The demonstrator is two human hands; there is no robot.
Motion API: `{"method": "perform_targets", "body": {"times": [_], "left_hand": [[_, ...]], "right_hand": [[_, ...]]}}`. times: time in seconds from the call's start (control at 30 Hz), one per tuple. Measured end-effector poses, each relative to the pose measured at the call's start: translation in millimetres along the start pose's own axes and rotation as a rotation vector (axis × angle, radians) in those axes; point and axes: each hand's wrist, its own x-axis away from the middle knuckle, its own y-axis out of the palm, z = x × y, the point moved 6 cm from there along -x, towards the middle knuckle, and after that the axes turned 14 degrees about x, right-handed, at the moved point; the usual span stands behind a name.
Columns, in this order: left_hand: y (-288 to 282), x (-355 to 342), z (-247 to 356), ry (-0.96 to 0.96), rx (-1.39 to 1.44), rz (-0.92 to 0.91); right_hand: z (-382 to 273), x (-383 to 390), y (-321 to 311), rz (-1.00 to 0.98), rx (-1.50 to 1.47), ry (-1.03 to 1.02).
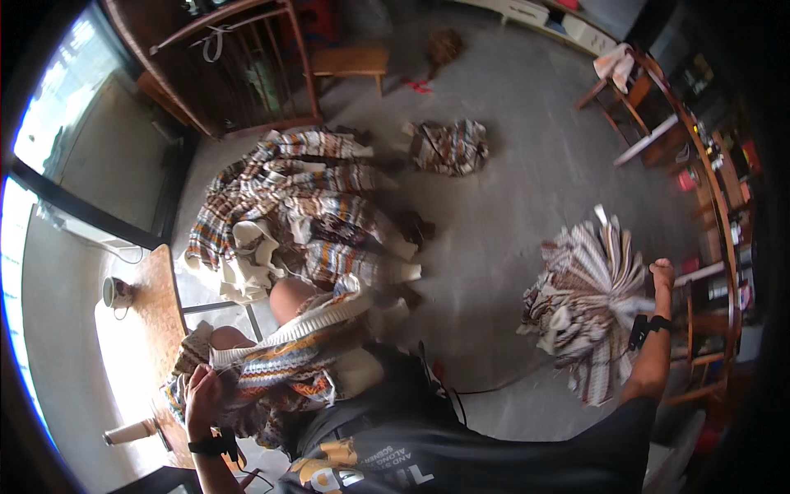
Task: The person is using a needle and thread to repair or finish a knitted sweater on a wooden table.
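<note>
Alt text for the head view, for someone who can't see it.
A left hand touches a patterned knit garment across the wearer's lap; the closed right hand is stretched far out to the right. More patterned knitwear lies heaped on the grey floor.

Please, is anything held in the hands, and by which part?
The left hand holds the patterned knit garment near the left end of its white ribbed band. The right hand looks closed; whether it holds anything cannot be told.

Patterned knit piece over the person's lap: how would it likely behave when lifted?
The knit piece would probably flop, since it drapes and bunches. Its textured surface suggests it is unlikely to slip easily from the left hand. The white ribbed band may stretch, judging by its ribbing.
</note>
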Motion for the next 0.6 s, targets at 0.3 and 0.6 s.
{"method": "perform_targets", "body": {"times": [0.3, 0.6], "left_hand": [[60.5, 101.2, 79.4, 0.453, 0.084, 0.063], [93.8, 123.8, 120.8, 0.512, 0.18, 0.004]], "right_hand": [[-635.0, 277.8, 18.1, -0.533, -0.937, -0.854], [-785.2, 621.9, -146.2, -1.544, -0.916, -1.68]]}}
